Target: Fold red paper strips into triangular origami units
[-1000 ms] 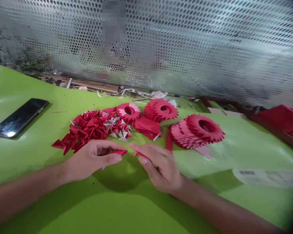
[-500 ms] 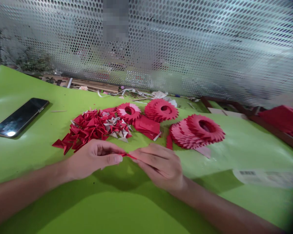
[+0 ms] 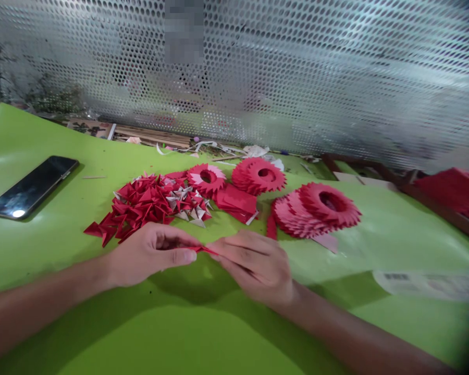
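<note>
My left hand (image 3: 152, 253) and my right hand (image 3: 254, 265) meet over the green table (image 3: 187, 333), both pinching a small folded red paper piece (image 3: 203, 249) between thumb and fingers. Just beyond the left hand lies a heap of folded red paper triangles (image 3: 140, 205), some with white sides. Behind the right hand sit three red toothed paper rings: one with a white patch (image 3: 205, 178), one in the middle (image 3: 258, 175), and a thicker stack of rings (image 3: 316, 209) to the right. A pile of flat red paper sheets (image 3: 236, 203) lies between them.
A black phone (image 3: 31, 187) lies face up at the left. A perforated metal screen (image 3: 297, 78) stands along the back edge with paper scraps (image 3: 254, 152) at its foot. More red paper (image 3: 451, 190) sits in a tray at far right. A white labelled sheet (image 3: 430, 284) lies right.
A second ago the hands were slightly apart, each with a red piece; they have come together and now pinch at one point. Little has moved in the last half second.
</note>
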`<state>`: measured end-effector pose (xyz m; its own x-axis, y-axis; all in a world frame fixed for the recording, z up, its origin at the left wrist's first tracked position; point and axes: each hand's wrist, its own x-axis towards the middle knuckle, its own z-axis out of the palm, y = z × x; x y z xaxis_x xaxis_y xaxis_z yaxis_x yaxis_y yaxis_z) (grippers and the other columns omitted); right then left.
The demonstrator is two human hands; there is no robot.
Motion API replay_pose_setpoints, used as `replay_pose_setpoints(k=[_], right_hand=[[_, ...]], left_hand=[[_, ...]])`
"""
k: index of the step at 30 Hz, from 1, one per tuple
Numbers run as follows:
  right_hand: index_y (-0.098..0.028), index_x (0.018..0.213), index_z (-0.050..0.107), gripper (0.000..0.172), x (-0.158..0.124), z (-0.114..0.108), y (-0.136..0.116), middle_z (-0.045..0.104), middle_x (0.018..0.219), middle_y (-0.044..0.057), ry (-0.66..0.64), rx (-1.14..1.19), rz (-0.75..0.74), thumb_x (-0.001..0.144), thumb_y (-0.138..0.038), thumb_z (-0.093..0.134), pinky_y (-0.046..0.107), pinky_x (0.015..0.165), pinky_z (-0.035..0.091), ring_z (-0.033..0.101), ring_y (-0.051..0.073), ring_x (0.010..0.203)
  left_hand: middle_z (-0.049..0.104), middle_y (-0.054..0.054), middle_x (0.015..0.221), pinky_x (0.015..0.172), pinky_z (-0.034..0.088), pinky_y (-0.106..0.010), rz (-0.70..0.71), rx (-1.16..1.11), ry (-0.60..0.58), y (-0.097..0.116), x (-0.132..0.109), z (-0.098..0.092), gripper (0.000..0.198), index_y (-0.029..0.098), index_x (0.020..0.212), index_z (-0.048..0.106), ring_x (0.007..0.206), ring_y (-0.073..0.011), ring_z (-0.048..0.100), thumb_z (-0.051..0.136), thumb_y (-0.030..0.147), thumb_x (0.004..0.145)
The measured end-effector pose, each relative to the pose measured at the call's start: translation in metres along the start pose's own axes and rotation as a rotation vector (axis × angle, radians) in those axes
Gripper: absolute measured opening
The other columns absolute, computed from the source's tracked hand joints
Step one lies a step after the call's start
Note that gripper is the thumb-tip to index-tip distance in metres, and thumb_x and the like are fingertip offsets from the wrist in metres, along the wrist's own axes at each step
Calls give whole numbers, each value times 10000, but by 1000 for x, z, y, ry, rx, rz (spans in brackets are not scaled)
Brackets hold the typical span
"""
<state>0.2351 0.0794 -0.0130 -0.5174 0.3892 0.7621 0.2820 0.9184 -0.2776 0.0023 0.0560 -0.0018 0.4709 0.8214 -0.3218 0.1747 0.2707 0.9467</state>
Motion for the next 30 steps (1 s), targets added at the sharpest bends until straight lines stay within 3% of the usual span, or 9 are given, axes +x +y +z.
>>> replay_pose_setpoints(k=[6, 12, 24, 30], right_hand=[[-152, 988, 726, 119, 4, -3, -2, 746, 791, 40, -27, -55, -84, 919, -109, 640, 244, 487, 499, 629, 117, 582], [-179, 1000, 729, 133, 1, -2, 0, 758, 816, 24, -67, -56, -92, 928, -122, 633, 230, 505, 520, 655, 107, 607], [-200, 1020, 737, 156, -2, -2, 3, 749, 832, 16, -58, -62, -40, 918, -130, 642, 232, 582, 555, 675, 113, 664], [-193, 1038, 727, 144, -3, -1, 8, 741, 816, 15, -83, -7, -76, 932, -152, 638, 228, 532, 506, 646, 101, 615]], left_hand=[[651, -8, 767, 502, 322, -195, -2, 12, 0, 1, 0, 1, 418, 179, 1087, 754, 596, -92, 446, 730, 499, 821], [699, -37, 865, 559, 388, -210, -8, 53, -2, -2, 1, 0, 404, 184, 1079, 759, 685, -122, 530, 734, 492, 820], [649, -15, 787, 476, 308, -189, -51, 63, 31, -3, 0, -2, 487, 177, 1117, 732, 599, -97, 451, 728, 555, 810], [660, -18, 780, 473, 311, -188, -38, 93, 28, -4, 0, -2, 464, 187, 1106, 744, 594, -95, 453, 719, 551, 818]])
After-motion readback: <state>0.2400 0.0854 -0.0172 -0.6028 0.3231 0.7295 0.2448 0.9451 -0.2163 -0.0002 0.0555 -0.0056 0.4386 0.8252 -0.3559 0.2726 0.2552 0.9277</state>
